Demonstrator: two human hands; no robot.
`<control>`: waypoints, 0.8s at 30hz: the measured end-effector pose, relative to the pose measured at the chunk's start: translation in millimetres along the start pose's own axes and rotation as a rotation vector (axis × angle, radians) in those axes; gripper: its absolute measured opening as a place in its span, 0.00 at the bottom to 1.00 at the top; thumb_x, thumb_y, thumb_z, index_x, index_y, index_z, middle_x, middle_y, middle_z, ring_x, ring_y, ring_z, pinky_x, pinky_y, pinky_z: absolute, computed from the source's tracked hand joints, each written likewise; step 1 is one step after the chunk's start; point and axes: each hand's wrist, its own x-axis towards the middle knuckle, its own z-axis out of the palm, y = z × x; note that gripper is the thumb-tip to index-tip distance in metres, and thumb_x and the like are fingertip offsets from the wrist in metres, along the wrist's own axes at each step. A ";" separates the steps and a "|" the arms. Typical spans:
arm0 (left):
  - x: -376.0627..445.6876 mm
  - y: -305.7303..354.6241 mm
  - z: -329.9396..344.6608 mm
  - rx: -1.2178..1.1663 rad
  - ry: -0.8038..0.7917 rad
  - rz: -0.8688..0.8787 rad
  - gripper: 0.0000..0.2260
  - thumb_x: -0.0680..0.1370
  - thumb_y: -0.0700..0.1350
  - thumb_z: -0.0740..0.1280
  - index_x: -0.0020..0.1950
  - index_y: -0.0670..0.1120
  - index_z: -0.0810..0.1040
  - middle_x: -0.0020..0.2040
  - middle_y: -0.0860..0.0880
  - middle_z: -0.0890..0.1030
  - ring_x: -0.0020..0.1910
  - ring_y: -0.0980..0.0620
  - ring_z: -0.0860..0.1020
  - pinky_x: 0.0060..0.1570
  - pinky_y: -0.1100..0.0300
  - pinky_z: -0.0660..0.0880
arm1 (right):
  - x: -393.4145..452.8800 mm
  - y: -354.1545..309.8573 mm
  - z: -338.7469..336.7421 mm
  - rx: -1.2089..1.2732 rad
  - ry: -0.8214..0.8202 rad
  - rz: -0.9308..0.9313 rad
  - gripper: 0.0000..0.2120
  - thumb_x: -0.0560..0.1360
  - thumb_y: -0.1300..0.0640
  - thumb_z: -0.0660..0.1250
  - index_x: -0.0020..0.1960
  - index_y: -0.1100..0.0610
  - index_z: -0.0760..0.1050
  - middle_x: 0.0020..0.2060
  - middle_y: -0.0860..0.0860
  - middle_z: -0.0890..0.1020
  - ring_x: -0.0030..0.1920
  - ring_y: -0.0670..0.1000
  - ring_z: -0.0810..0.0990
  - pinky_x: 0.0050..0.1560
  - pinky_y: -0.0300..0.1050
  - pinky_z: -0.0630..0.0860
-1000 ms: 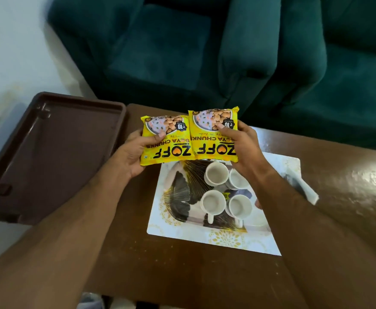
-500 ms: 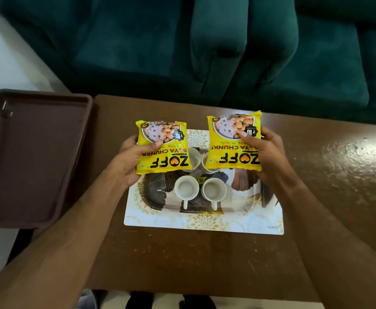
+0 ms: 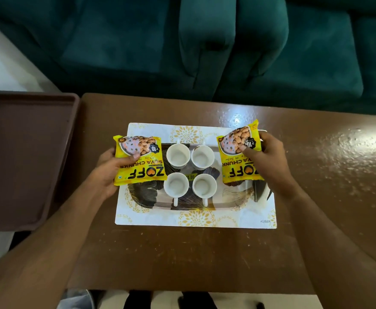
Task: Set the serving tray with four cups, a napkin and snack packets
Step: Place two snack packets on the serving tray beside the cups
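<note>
yellow soya chunk packets flank four white cups (image 3: 190,172) at mid-frame: the left hand (image 3: 108,172) pinches the left packet (image 3: 139,161) and the right hand (image 3: 269,159) pinches the right packet (image 3: 240,157), likely so each lands beside the cups. both hover over opposite ends of the patterned serving tray (image 3: 147,195), which sits on a white placemat (image 3: 193,219); no napkin is clearly visible.

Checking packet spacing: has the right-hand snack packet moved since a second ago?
Yes. The right packet has swung outward to the right, away from the four cups, now over the tray's right end.

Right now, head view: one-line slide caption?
Left hand and right hand each hold a yellow snack packet either side of four white cups on the tray.
</note>
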 end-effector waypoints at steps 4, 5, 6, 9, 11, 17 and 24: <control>1.2 -6.9 -8.8 -0.021 0.021 -0.004 0.16 0.71 0.34 0.75 0.57 0.45 0.79 0.52 0.41 0.87 0.42 0.45 0.87 0.41 0.46 0.85 | -2.0 4.7 7.3 -0.129 0.015 0.006 0.12 0.76 0.63 0.70 0.59 0.56 0.77 0.48 0.51 0.86 0.48 0.53 0.85 0.48 0.56 0.84; 1.5 -8.2 -12.0 -0.024 0.021 -0.008 0.19 0.69 0.36 0.75 0.58 0.45 0.79 0.53 0.41 0.87 0.43 0.45 0.87 0.41 0.45 0.85 | -3.2 5.2 9.2 -0.141 0.011 0.012 0.12 0.77 0.63 0.70 0.60 0.56 0.77 0.48 0.51 0.85 0.48 0.52 0.85 0.46 0.55 0.84; 1.6 -9.2 -14.7 -0.021 0.019 -0.015 0.22 0.67 0.37 0.76 0.60 0.44 0.79 0.54 0.40 0.87 0.45 0.44 0.87 0.42 0.45 0.85 | -3.4 7.1 10.9 -0.144 0.008 0.021 0.12 0.77 0.63 0.69 0.60 0.55 0.76 0.48 0.50 0.85 0.47 0.53 0.85 0.44 0.54 0.84; 2.7 -13.1 -20.8 -0.010 0.009 -0.037 0.29 0.66 0.38 0.77 0.67 0.42 0.77 0.57 0.38 0.85 0.49 0.41 0.87 0.44 0.44 0.85 | -4.8 10.6 15.2 -0.111 0.004 0.094 0.13 0.78 0.64 0.65 0.60 0.52 0.73 0.48 0.50 0.84 0.47 0.56 0.85 0.40 0.59 0.84; 2.8 -14.7 -20.4 -0.004 0.005 -0.036 0.29 0.66 0.38 0.77 0.67 0.41 0.77 0.56 0.38 0.86 0.49 0.41 0.87 0.43 0.45 0.85 | -5.3 14.3 17.9 -0.082 0.000 0.146 0.14 0.78 0.64 0.63 0.59 0.49 0.71 0.49 0.51 0.83 0.49 0.57 0.84 0.42 0.65 0.83; 5.5 -21.8 -10.8 0.076 -0.027 0.000 0.19 0.72 0.36 0.75 0.62 0.43 0.79 0.54 0.41 0.87 0.50 0.41 0.87 0.43 0.49 0.84 | -7.0 25.6 23.8 -0.023 0.022 0.206 0.11 0.79 0.66 0.62 0.55 0.52 0.69 0.47 0.52 0.81 0.46 0.52 0.81 0.40 0.54 0.83; 4.0 -29.5 -3.2 0.118 0.057 0.148 0.10 0.77 0.37 0.72 0.58 0.44 0.81 0.52 0.43 0.87 0.46 0.44 0.87 0.41 0.52 0.84 | -4.4 43.9 33.9 -0.133 0.040 0.100 0.16 0.77 0.71 0.61 0.62 0.60 0.70 0.50 0.53 0.81 0.51 0.55 0.81 0.38 0.42 0.77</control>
